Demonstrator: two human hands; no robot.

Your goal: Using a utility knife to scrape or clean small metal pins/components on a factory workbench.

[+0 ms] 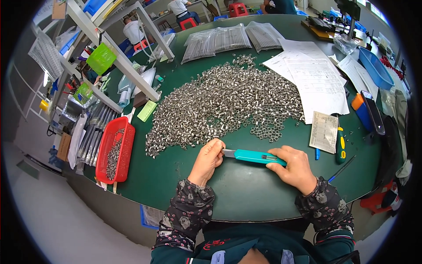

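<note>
My right hand [293, 168] is wrapped round the teal handle of a utility knife [250, 155], its blade out and pointing left. The blade's tip reaches the fingertips of my left hand [209, 160]. Those fingers are pinched on a small metal piece, mostly hidden, which looks like one of the rings from the pile. Just beyond both hands spreads a large heap of short metal rings [228, 97] on the green table [246, 198].
To the left, a red plastic basket [125, 154] holds more rings. Paper sheets [316, 79], a yellow-green screwdriver [340, 145], a blue pen [342, 169] and a phone [372, 112] lie at the right. Bagged metal tubes [233, 38] rest at the back, beside a shelf frame [127, 66].
</note>
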